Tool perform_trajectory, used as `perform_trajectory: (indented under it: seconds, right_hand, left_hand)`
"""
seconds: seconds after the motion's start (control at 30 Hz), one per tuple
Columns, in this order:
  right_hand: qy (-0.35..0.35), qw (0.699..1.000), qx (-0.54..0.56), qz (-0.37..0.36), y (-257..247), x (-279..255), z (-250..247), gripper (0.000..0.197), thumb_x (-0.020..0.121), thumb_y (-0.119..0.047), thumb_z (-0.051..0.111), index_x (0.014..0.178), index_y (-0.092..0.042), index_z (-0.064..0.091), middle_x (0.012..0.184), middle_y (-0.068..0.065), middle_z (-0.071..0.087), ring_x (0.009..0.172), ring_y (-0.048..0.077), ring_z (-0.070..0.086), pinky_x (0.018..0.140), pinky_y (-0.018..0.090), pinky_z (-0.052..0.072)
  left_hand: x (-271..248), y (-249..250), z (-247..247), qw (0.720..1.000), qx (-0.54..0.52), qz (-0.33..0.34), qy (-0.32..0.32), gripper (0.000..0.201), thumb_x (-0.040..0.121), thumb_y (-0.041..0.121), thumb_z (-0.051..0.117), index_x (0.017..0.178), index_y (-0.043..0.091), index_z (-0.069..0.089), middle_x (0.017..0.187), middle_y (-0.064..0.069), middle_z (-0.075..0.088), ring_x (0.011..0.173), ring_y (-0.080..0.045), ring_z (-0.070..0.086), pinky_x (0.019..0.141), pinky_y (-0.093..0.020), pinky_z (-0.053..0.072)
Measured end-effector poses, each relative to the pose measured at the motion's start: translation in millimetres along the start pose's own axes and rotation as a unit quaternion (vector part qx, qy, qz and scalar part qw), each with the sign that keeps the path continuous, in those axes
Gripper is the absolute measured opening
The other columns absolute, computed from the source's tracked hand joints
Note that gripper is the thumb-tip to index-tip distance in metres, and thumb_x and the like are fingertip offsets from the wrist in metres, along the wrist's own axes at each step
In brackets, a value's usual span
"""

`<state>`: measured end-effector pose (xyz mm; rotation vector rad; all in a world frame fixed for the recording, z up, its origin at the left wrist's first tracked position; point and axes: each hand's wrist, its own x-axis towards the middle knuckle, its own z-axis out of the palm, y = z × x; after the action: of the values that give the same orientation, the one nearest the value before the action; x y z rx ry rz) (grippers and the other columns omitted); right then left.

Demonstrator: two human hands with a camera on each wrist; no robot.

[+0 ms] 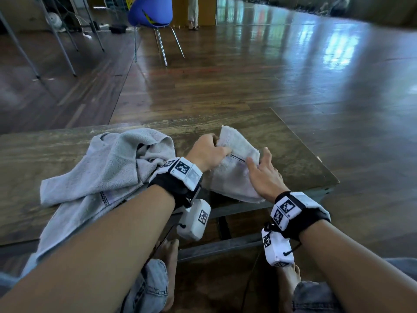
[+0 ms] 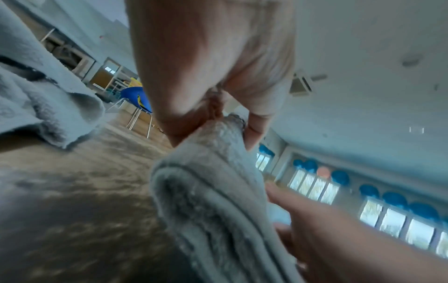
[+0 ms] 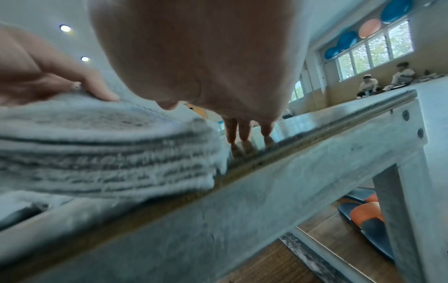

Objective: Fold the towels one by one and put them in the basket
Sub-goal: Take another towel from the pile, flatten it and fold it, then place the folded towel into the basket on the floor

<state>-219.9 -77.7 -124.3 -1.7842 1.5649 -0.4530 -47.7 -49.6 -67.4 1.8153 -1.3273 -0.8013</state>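
On the worktop [image 1: 282, 141], the left hand [image 1: 206, 152] pinches the folded towel's [image 1: 234, 175] top layer in curled fingers while the right hand [image 1: 264, 175] rests flat, fingers straight, steadying it; a loose towel [image 1: 108, 168] waits alongside, no basket visible.

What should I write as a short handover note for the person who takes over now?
Left hand pinches the far edge of the folded white towel. Right hand lies flat, fingers straight, at its right side.
The folded towel is on the table, near the front edge. An unfolded grey towel lies crumpled to its left, partly hanging off.
Done: the white towel is folded in layers.
Left: put it in the basket (not in view), then fold the grey one.
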Motion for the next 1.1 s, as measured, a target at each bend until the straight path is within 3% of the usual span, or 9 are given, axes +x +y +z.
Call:
perform_trajectory:
  seconds: [0.1,0.2,0.27,0.33,0.43,0.63,0.77,1.0,1.1]
  right_hand:
    - [-0.003,0.99,0.139,0.028,-17,-4,-21,0.078,0.097,-0.068,0.026,0.155,-0.033,-0.014,0.155,0.022,0.038,0.137,0.042,0.043,0.114,0.056,0.034]
    - [0.0,0.964,0.264,0.001,-47,-14,-40,0.077,0.098,-0.064,0.036,0.154,-0.028,-0.001,0.137,0.013,0.05,0.126,0.034,0.055,0.108,0.052,0.044]
    - [-0.001,0.952,0.305,-0.03,-74,-25,-48,0.07,0.098,-0.058,0.047,0.148,-0.025,0.012,0.13,0.007,0.055,0.111,0.023,0.064,0.09,0.043,0.057]
    - [-0.007,0.944,0.322,-0.068,-106,-39,-54,0.063,0.097,-0.044,0.059,0.141,-0.027,0.017,0.118,0.008,0.06,0.09,0.015,0.07,0.064,0.029,0.059]
    - [-0.02,0.944,0.298,-0.14,-159,-65,-56,0.069,0.099,-0.026,0.062,0.146,-0.019,0.011,0.114,0.009,0.058,0.088,0.016,0.068,0.063,0.026,0.057]
    - [-0.082,0.939,0.216,-0.255,-253,-133,-30,0.056,0.1,-0.009,0.052,0.139,-0.02,0.014,0.097,0.006,0.053,0.066,0.013,0.062,0.046,0.018,0.052]
    - [-0.152,0.934,0.134,-0.296,-297,-177,26,0.045,0.098,-0.004,0.043,0.126,-0.024,0.015,0.096,0.007,0.052,0.064,0.013,0.057,0.044,0.021,0.049]
    - [-0.294,0.903,-0.037,-0.312,-308,-227,173,0.045,0.094,-0.011,0.047,0.129,-0.019,0.019,0.096,0.005,0.047,0.076,0.017,0.052,0.066,0.034,0.043]
    - [-0.363,0.865,-0.143,-0.317,-293,-235,235,0.05,0.095,-0.018,0.052,0.135,-0.013,0.022,0.109,0.001,0.04,0.1,0.025,0.051,0.076,0.031,0.035]
  left_hand:
    - [-17,30,-21,0.997,-0.082,0.015,0.001,0.023,0.07,0.026,0.07,0.087,0.012,0.064,0.078,-0.005,0.062,0.071,-0.02,0.059,0.064,-0.034,0.046]
    - [-39,60,-52,0.992,-0.122,0.024,0.023,0.041,0.059,0.031,0.069,0.095,0.011,0.063,0.084,-0.009,0.061,0.077,-0.022,0.058,0.07,-0.04,0.049]
    - [-57,75,-78,0.988,-0.143,0.033,0.043,0.041,0.057,0.031,0.069,0.093,0.012,0.061,0.086,-0.01,0.062,0.081,-0.024,0.06,0.079,-0.047,0.054]
    - [-79,83,-107,0.985,-0.147,0.04,0.079,0.041,0.059,0.032,0.071,0.092,0.01,0.06,0.091,-0.01,0.068,0.088,-0.027,0.066,0.085,-0.047,0.054]
    - [-117,85,-154,0.972,-0.185,0.04,0.138,0.052,0.068,0.032,0.075,0.111,0.005,0.061,0.109,-0.017,0.07,0.102,-0.033,0.068,0.094,-0.051,0.053]
    - [-201,44,-234,0.936,-0.256,0.044,0.237,0.029,0.09,0.021,0.069,0.111,0.006,0.055,0.093,-0.007,0.065,0.08,-0.02,0.062,0.06,-0.029,0.047]
    - [-264,-8,-268,0.917,-0.262,-0.016,0.299,0.024,0.086,0.008,0.061,0.109,0.011,0.054,0.093,-0.007,0.058,0.078,-0.021,0.054,0.058,-0.032,0.039]
    - [-358,-149,-271,0.872,-0.237,-0.124,0.41,0.033,0.087,0.002,0.062,0.105,0.017,0.039,0.089,0.001,0.057,0.066,-0.004,0.059,0.044,-0.019,0.044]
    - [-386,-211,-246,0.852,-0.234,-0.162,0.44,0.037,0.088,-0.004,0.058,0.101,0.02,0.033,0.096,-0.002,0.057,0.073,-0.011,0.054,0.052,-0.023,0.044]
